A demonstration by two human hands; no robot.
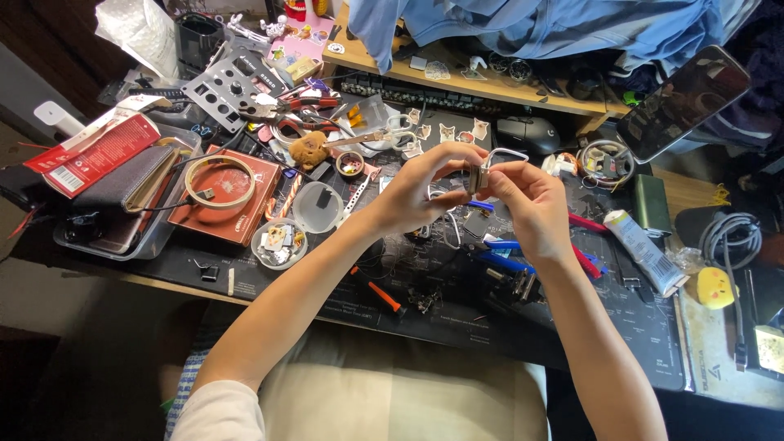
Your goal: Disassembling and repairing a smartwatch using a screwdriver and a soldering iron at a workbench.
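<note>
Over the desk: both hands meet above the dark mat [572, 318], mid-air, amid a lot of clutter.
Desk: crowded; a round wooden hoop [220, 181] sits on a red box at the left, a phone [684, 100] leans at the upper right, blue-handled pliers [510, 253] lie just below the hands.
Left hand [416, 192]: fingers curled in, pinching the small metal piece [476, 174] from its left side.
Right hand [531, 204]: thumb and fingertips pinching the same piece from the right.
White cord [506, 155]: loops up from the piece, above the fingers.
Step, by my read: fitting or adjusting cord and piece, mid-way.
Next move calls for: a steady two-handed hold and fine fingertip control.
Hard to make out: the piece's exact kind, and how the cord joins it; fingers cover most of it.
</note>
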